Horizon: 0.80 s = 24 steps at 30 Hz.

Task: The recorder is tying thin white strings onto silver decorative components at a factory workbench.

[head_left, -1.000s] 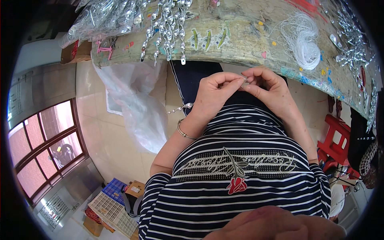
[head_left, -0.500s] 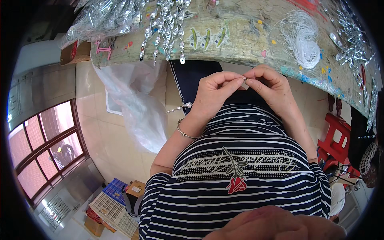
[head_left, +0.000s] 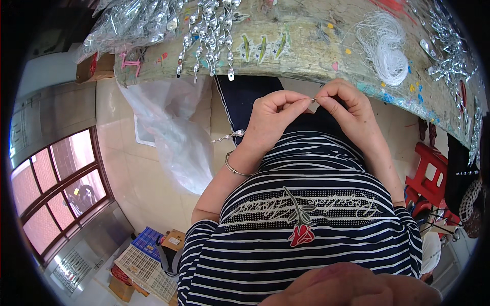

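Note:
My left hand [head_left: 275, 116] and my right hand [head_left: 348, 106] meet in front of my body, just off the table's near edge. Both are closed, thumb against forefinger. At their fingertips is a tiny shiny piece [head_left: 313, 100], too small to make out fully. A twisted silver strip [head_left: 228, 136] sticks out to the left from behind my left hand and wrist; the hand appears to hold it, its middle hidden by the palm. More twisted silver strips [head_left: 212, 43] hang toward the table's near edge, ahead and left.
On the worn table [head_left: 301, 56] lie a bundle of white string [head_left: 384, 48], silver strips in clear plastic [head_left: 132, 28], green stickers [head_left: 263, 48] and silver tinsel [head_left: 451, 66]. White plastic sheeting [head_left: 176, 127] hangs below. A red stool [head_left: 427, 171] stands at right, crates [head_left: 145, 262] lower left.
My right fingertips have shifted slightly up and to the right, opening a small gap from the left ones. My left hand has hardly moved.

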Tool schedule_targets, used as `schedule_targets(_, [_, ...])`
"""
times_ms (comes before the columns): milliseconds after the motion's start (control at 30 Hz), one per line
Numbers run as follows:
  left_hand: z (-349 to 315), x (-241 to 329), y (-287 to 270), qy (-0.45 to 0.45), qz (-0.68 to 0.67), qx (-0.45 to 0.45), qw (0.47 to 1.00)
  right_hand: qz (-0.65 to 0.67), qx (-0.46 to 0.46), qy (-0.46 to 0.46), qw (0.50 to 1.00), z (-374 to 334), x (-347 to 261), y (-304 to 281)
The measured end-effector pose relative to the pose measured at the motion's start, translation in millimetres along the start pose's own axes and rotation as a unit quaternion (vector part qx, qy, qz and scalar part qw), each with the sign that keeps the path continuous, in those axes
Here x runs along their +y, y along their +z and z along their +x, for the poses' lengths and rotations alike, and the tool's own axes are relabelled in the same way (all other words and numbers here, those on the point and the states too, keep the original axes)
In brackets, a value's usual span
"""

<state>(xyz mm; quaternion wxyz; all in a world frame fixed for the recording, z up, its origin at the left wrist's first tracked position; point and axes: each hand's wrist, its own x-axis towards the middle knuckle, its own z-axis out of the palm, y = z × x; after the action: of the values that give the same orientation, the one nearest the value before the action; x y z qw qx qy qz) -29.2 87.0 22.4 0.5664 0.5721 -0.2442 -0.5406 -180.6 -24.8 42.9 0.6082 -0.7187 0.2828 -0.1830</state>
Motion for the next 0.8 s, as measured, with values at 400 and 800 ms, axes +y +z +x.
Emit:
schedule_targets(400, [-0.7, -0.5, -3.5, 0.026, 0.054, -0.027, 0.998, 0.240, -0.012, 0.084, 0.967, -1.1, 8.6, -11.0])
schedule_targets(800, [-0.3, -0.5, 0.9, 0.029, 0.001, -0.045, 0.999, 0.174, -0.015, 0.126, 0.977, -3.4, -1.0, 1.6])
